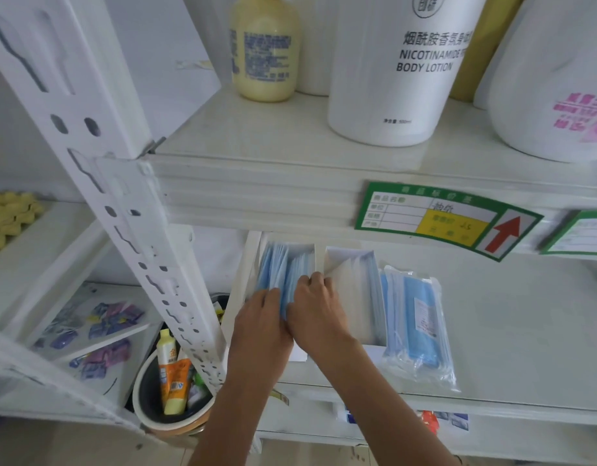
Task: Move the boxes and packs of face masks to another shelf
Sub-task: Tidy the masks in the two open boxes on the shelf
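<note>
Two open white boxes of blue face masks stand side by side on the middle shelf (509,331). My left hand (262,322) and my right hand (315,309) both reach into the left box (283,264), fingers curled round a bundle of the blue masks inside it. The right box (354,284) sits just beside my right hand, untouched. A clear plastic pack of blue masks (420,326) lies flat to the right of the boxes.
Above, the upper shelf (256,142) carries a yellow bottle (265,48) and a white body lotion bottle (394,68). A green price tag (445,218) hangs on its edge. A perforated white upright (132,230) stands left, with a bucket of tubes (172,391) below.
</note>
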